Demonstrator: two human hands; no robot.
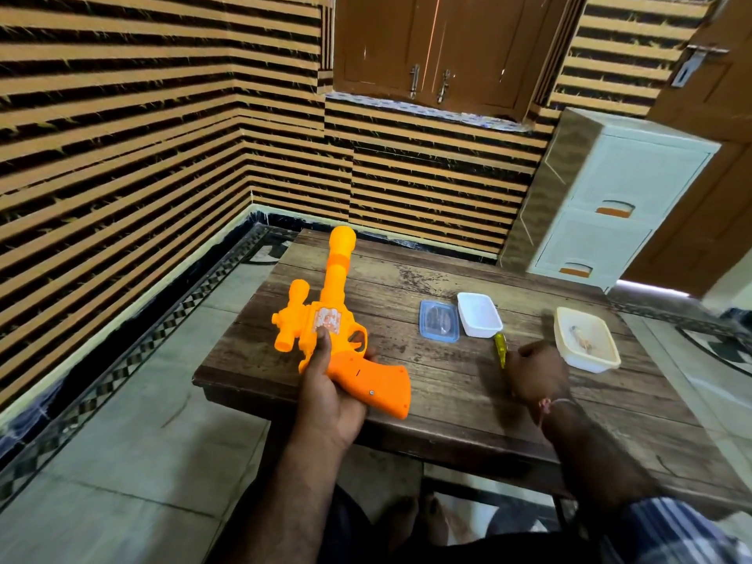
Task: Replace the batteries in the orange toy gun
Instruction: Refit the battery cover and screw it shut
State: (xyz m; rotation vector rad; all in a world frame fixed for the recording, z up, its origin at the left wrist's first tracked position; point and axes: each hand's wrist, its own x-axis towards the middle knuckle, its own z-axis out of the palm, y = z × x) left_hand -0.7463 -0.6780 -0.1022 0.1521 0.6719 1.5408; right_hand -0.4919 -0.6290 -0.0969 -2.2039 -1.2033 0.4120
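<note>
A person seated at a low wooden table (pixel 407 287) holds the orange toy gun (pixel 337 319) in the left hand (pixel 329 394), fingers wrapped around the frame where it meets the grip, thumb pressed near the sticker on its side. The gun lies tilted over the table's near left corner, barrel pointing away. A small screw (pixel 371 393) sits in place on the grip, suggesting the battery cover has yet to be opened. The right hand (pixel 529 370), blurred, appears to close around a yellow-handled tool, probably a screwdriver (pixel 500 348), at the table surface; the hold cannot be confirmed. Beside it stand a blue lid (pixel 439 321), a white plastic tub (pixel 478 314) and a cream tub (pixel 586 339) holding small items too indistinct to name. The task looks barely begun: unscrewing, swapping the cells and closing up all remain.
</note>
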